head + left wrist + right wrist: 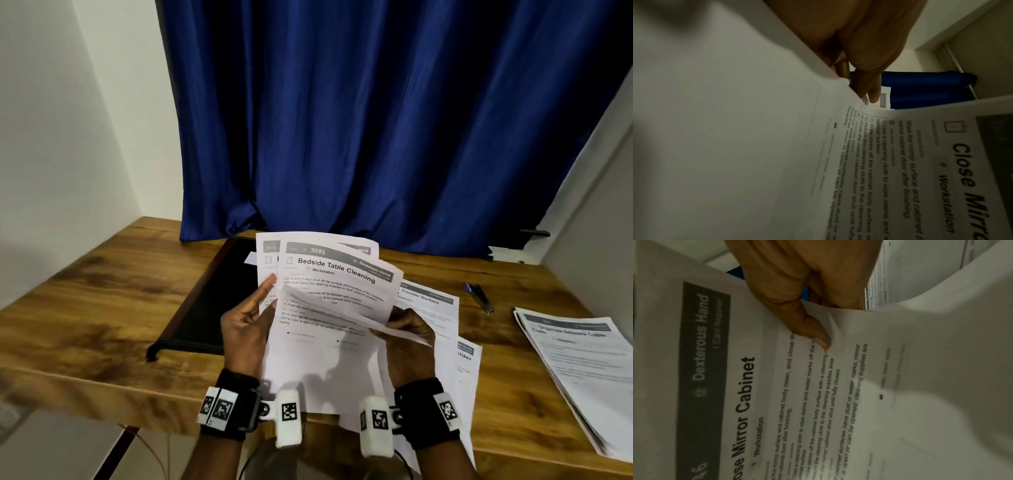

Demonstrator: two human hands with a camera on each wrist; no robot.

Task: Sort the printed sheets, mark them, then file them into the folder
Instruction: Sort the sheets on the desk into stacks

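Note:
I hold a fan of printed sheets (329, 308) upright above the table's near edge. The front sheet (337, 270) is titled "Bedside Table Cleaning"; others stick out behind it. My left hand (248, 320) grips the fan's left edge, thumb on the front, fingers behind. My right hand (409, 329) pinches the right edge, where one sheet bends forward. In the right wrist view the thumb (813, 332) presses on a "Close Mirror Cabinet" sheet (760, 402). The same sheet (920, 170) shows in the left wrist view below my fingers (865, 68). A black folder (212, 301) lies open on the table's left.
A "Counter Surface" sheet (430, 308) and another sheet (467, 359) lie flat just right of my hands. A separate stack of sheets (579, 370) sits at the table's right edge. A dark pen (479, 297) lies behind them. A blue curtain (376, 120) hangs at the back.

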